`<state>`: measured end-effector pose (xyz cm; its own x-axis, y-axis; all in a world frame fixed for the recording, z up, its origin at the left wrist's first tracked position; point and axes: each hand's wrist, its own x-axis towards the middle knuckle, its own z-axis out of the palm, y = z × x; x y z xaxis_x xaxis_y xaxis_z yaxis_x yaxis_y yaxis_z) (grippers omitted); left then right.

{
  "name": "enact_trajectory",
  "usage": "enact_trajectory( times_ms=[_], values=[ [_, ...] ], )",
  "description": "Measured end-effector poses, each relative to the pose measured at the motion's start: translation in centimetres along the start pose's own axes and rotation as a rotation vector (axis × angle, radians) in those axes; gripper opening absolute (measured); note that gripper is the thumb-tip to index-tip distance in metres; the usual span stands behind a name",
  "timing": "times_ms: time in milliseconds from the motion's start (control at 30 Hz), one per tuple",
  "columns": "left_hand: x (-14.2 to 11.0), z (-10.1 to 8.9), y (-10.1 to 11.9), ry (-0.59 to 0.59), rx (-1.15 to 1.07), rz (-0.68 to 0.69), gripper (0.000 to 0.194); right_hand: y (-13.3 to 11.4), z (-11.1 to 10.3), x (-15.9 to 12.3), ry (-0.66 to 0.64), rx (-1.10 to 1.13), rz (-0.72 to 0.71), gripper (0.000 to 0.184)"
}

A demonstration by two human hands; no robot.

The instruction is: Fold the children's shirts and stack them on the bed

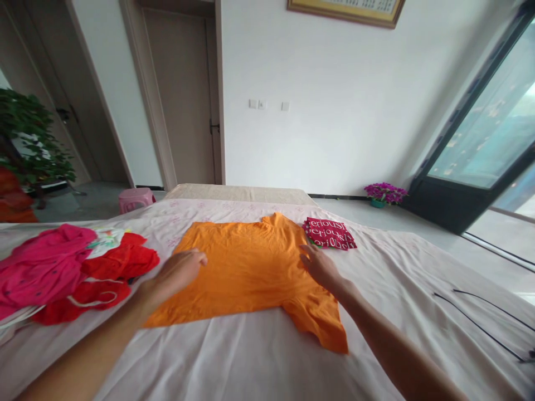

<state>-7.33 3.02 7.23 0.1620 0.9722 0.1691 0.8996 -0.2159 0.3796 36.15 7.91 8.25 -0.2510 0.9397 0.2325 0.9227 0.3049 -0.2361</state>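
An orange T-shirt [246, 267] lies spread on the bed sheet, its hem side to the left and one sleeve toward me. Over its left part is my left hand [188, 268], fingers curled in; whether cloth is between them is hidden. My right hand [321, 266] is at the shirt's right side by the collar, with fingers apart and nothing visibly held. Just beyond that hand lies a folded dark red cloth with white lettering [332, 233]. Left of my left forearm is a heap with a pink garment [50, 267] and a red garment [121, 259].
A pale sheet [397, 301] covers the bed. Thin black cords [476, 326] lie at its right. Past the bed are a pink stool [136, 199], purple flowers [385, 192] in a pot, a closed door [179, 94] and a white wall.
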Motion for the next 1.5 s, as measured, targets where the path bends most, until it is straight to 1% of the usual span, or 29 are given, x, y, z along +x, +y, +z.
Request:
enact_trajectory(
  times_ms=[67, 100, 133, 167, 200, 233, 300, 367, 400, 500, 567, 600, 633, 667, 700, 733, 800, 900, 967, 1000, 1067, 1100, 1133, 1200, 1233, 1300, 1400, 1467, 1500],
  values=[
    [3.3, 3.0, 5.2, -0.025, 0.049, 0.091, 0.045, -2.6, 1.7, 1.4, -0.091, -0.008, -0.176, 0.052],
    [4.6, 4.7, 7.2, -0.027, 0.062, 0.131, 0.049, -3.4, 2.7, 1.9, -0.129, -0.025, -0.226, 0.056],
    [5.8, 6.3, 8.7, -0.036, 0.075, 0.160, 0.055, -3.9, 3.5, 2.3, -0.167, -0.046, -0.259, 0.059],
    [6.6, 7.8, 9.5, -0.038, 0.092, 0.174, 0.060, -4.0, 4.2, 2.5, -0.198, -0.066, -0.272, 0.061],
    [7.3, 9.1, 9.8, -0.049, 0.115, 0.174, 0.064, -3.8, 4.8, 2.6, -0.223, -0.082, -0.273, 0.063],
    [7.8, 10.0, 9.4, -0.056, 0.138, 0.168, 0.066, -3.4, 5.2, 2.6, -0.243, -0.093, -0.269, 0.064],
    [8.6, 10.7, 7.3, -0.066, 0.185, 0.138, 0.067, -2.2, 5.6, 2.5, -0.265, -0.101, -0.254, 0.065],
    [9.0, 10.1, 3.7, -0.065, 0.228, 0.074, 0.067, -1.0, 5.8, 2.3, -0.260, -0.105, -0.241, 0.065],
    [9.2, 9.4, 1.6, -0.066, 0.250, 0.027, 0.067, -0.6, 5.8, 2.2, -0.253, -0.108, -0.235, 0.066],
    [8.8, 6.6, -5.2, -0.023, 0.315, -0.177, 0.068, -0.1, 6.1, 2.2, -0.224, -0.112, -0.226, 0.065],
    [8.2, 4.7, -9.0, 0.016, 0.346, -0.294, 0.067, -0.2, 6.3, 2.3, -0.211, -0.118, -0.231, 0.064],
    [7.8, 3.8, -10.4, 0.039, 0.348, -0.370, 0.064, -0.3, 6.4, 2.2, -0.205, -0.124, -0.234, 0.064],
    [7.6, 3.2, -11.3, 0.066, 0.352, -0.436, 0.062, -0.4, 6.4, 2.2, -0.199, -0.131, -0.235, 0.064],
    [7.6, 2.6, -11.7, 0.092, 0.357, -0.487, 0.059, -0.5, 6.4, 2.2, -0.193, -0.139, -0.236, 0.064],
    [7.8, 2.4, -11.6, 0.118, 0.362, -0.513, 0.057, -0.5, 6.4, 2.1, -0.190, -0.148, -0.235, 0.064],
    [8.2, 2.3, -11.0, 0.141, 0.368, -0.512, 0.055, -0.6, 6.3, 2.1, -0.188, -0.157, -0.233, 0.064],
    [9.7, 3.2, -8.5, 0.164, 0.365, -0.432, 0.054, -1.0, 6.0, 2.2, -0.194, -0.179, -0.218, 0.063],
    [12.6, 6.2, -2.8, 0.131, 0.306, -0.218, 0.055, -2.3, 5.5, 3.3, -0.225, -0.204, -0.205, 0.059],
    [14.2, 8.7, 1.1, 0.079, 0.256, -0.071, 0.057, -3.4, 5.4, 4.7, -0.239, -0.196, -0.220, 0.057],
    [14.8, 9.8, 2.6, 0.050, 0.234, -0.012, 0.058, -4.0, 5.6, 5.5, -0.242, -0.184, -0.235, 0.059],
    [15.6, 11.4, 4.6, -0.001, 0.199, 0.063, 0.061, -4.8, 6.3, 7.3, -0.259, -0.152, -0.260, 0.065],
    [15.8, 11.9, 5.0, -0.019, 0.187, 0.081, 0.062, -4.9, 6.8, 8.3, -0.279, -0.137, -0.265, 0.068],
    [16.0, 12.1, 4.8, -0.034, 0.182, 0.083, 0.063, -4.8, 7.3, 9.1, -0.303, -0.126, -0.262, 0.070],
    [16.2, 11.8, 3.1, -0.052, 0.197, 0.047, 0.066, -3.7, 8.3, 10.5, -0.336, -0.122, -0.224, 0.071],
    [16.1, 11.3, 1.7, -0.055, 0.215, 0.012, 0.067, -2.9, 8.7, 11.1, -0.337, -0.130, -0.188, 0.072],
    [15.7, 10.1, -1.7, -0.044, 0.261, -0.081, 0.067, -0.8, 9.1, 11.8, -0.314, -0.154, -0.105, 0.072],
    [13.8, 7.7, -6.9, 0.009, 0.297, -0.208, 0.067, 1.7, 8.8, 12.1, -0.278, -0.181, -0.030, 0.071],
    [12.0, 6.1, -9.1, 0.045, 0.300, -0.258, 0.065, 2.4, 8.2, 11.9, -0.263, -0.194, -0.019, 0.069],
    [11.0, 5.4, -9.7, 0.061, 0.302, -0.279, 0.064, 2.4, 7.9, 11.8, -0.260, -0.203, -0.006, 0.068]
  ],
)
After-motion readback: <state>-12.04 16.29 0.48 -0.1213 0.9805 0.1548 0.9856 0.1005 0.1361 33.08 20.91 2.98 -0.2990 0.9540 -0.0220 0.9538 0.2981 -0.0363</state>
